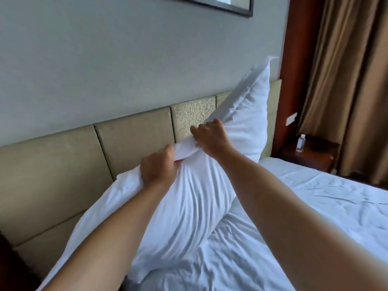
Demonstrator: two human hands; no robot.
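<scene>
A large white pillow (184, 211) stands on its lower edge on the bed, leaning against the beige padded headboard (134, 139). My left hand (157, 166) grips its bunched top edge, fingers curled into the fabric. My right hand (210, 137) grips the same top edge a little to the right and higher. A second white pillow (249, 114) stands upright behind, its corner pointing up against the headboard.
The bed has a wrinkled white sheet (315, 206). At the right stands a dark wooden nightstand (312, 156) with a small clear bottle (300, 143). Brown curtains (352, 80) hang at the far right. A dark picture frame (237, 7) hangs on the grey wall.
</scene>
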